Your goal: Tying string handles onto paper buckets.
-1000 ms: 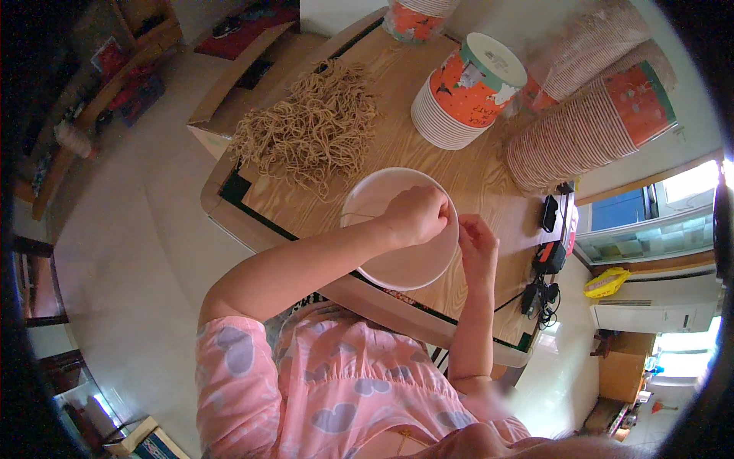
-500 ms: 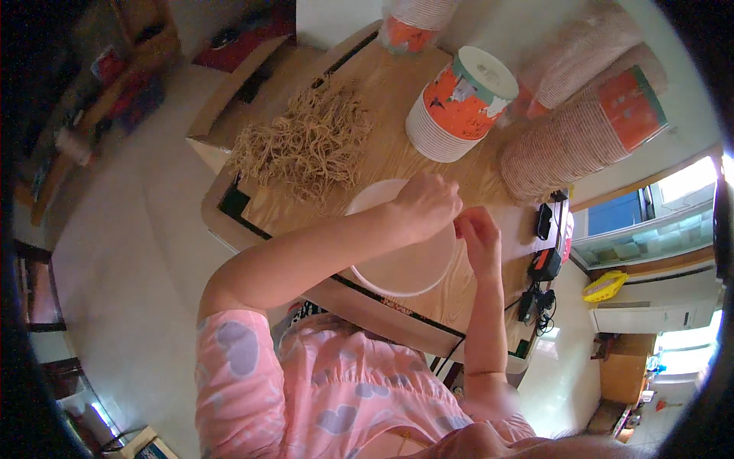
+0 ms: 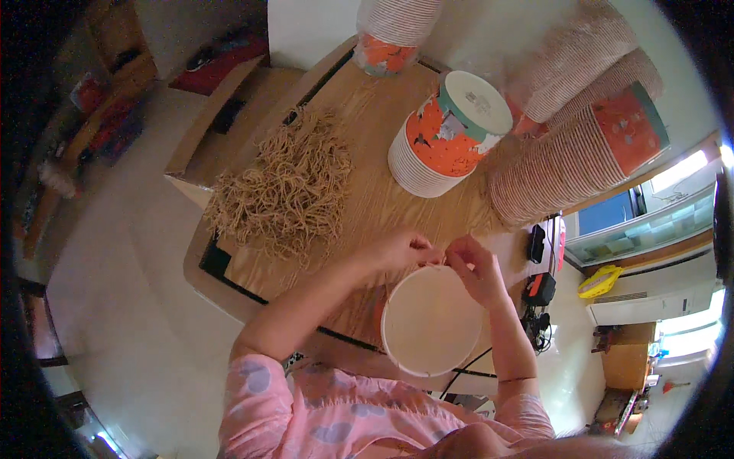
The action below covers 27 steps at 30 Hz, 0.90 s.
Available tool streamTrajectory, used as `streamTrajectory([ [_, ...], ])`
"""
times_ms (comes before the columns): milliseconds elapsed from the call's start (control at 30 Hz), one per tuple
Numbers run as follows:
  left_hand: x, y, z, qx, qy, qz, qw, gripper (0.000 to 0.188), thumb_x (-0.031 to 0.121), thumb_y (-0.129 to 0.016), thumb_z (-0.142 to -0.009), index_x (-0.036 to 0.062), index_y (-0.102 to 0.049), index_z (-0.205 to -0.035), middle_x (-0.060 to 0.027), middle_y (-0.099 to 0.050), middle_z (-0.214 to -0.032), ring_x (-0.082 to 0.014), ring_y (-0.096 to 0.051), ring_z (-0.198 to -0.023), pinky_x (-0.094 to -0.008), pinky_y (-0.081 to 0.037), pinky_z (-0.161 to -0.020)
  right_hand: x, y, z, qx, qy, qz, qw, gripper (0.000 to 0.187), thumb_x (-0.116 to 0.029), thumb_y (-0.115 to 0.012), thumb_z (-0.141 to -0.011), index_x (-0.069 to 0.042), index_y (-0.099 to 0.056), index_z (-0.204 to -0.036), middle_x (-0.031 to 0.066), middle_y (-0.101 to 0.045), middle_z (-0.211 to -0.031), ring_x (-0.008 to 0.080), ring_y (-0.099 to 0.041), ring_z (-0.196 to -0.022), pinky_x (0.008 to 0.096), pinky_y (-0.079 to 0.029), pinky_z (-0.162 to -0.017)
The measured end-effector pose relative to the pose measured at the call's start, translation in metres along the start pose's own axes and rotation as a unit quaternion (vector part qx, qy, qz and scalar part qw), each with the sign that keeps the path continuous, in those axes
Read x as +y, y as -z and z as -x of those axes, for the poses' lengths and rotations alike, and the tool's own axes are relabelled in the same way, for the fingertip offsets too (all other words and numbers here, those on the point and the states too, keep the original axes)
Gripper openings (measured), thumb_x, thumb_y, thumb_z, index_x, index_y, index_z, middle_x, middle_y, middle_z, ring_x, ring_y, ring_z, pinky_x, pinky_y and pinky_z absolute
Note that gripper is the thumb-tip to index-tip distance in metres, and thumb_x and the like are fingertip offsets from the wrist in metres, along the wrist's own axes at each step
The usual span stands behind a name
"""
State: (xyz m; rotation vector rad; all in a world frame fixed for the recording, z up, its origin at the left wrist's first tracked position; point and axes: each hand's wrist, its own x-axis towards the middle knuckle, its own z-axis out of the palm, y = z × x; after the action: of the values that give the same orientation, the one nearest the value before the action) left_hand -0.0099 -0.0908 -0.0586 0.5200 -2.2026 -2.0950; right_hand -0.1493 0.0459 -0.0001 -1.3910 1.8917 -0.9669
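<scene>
**Band being fitted at the far rim of one white bowl; large pile not yet used**

Left to right across the wooden table [image 3: 367, 130]:

Far left, off the table edge: an open cardboard box [image 3: 229, 115] on the floor, contents too dark to tell.

On the left half of the table: a loose heap of tan rubber bands [image 3: 287, 187], spread wide and tangled. Judging by its bulk, most of the supply untouched.

Middle, at the near edge: left hand [image 3: 397, 251] with fingertips pressed together, pinching what looks like a thin tan band at the far rim of the white paper bowl [image 3: 428, 321]. Bowl close to the body, hanging partly over the table edge, held between both hands. Just right of it, right hand [image 3: 475, 268] likewise pinching at the same rim, thumb and fingers closed, the two hands nearly touching. Whether the band already circles the bowl: cannot tell; only a short stretch shows between the fingers. Judged as one bowl in progress, not finished.

Beyond the hands: a short stack of orange printed bowls [image 3: 443, 141], lying tilted. Right of that, long sleeves of stacked bowls [image 3: 573, 161] lying on their sides, and another sleeve upright at the far edge. Many bowls seemingly left to handle.

Far right, below the table: dark chargers and cables [image 3: 539, 291] on the floor, near the right elbow. Nothing between hands and band heap; reach across open.
</scene>
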Motion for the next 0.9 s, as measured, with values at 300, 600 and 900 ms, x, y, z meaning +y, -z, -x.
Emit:
streamTrajectory([
  [300,-0.001,-0.013,-0.001,-0.125,0.017,0.302,0.945,0.029,0.028,-0.070,-0.076,0.0052,-0.064,-0.092,-0.0016,-0.063,-0.080,-0.0070,-0.056,-0.070,-0.0225,-0.044,-0.061,-0.016,0.002,0.010,-0.004,-0.021,0.050,0.998,0.008,-0.001,-0.054,-0.083,-0.001,-0.053,-0.090,0.0073,-0.061,-0.078,0.0118,-0.059,-0.071,0.0259,-0.048,-0.062],
  [600,-0.004,-0.016,0.000,-0.134,-0.002,0.251,0.959,0.027,0.026,-0.068,-0.078,0.0008,-0.066,-0.089,-0.0028,-0.064,-0.076,-0.0066,-0.056,-0.068,-0.0217,-0.045,-0.060,-0.015,0.003,0.008,-0.014,-0.009,0.086,0.996,0.009,0.002,-0.057,-0.080,0.000,-0.053,-0.088,0.0089,-0.062,-0.076,0.0134,-0.061,-0.066,0.0256,-0.049,-0.059],
  [900,-0.008,-0.018,0.001,-0.123,-0.009,0.221,0.968,0.025,0.023,-0.067,-0.078,0.0004,-0.066,-0.089,-0.0036,-0.065,-0.077,-0.0077,-0.057,-0.068,-0.0234,-0.046,-0.061,-0.014,0.007,0.008,0.019,-0.020,0.038,0.999,0.015,0.005,-0.055,-0.080,0.000,-0.055,-0.094,0.0102,-0.062,-0.085,0.0159,-0.063,-0.074,0.0268,-0.050,-0.064],
])
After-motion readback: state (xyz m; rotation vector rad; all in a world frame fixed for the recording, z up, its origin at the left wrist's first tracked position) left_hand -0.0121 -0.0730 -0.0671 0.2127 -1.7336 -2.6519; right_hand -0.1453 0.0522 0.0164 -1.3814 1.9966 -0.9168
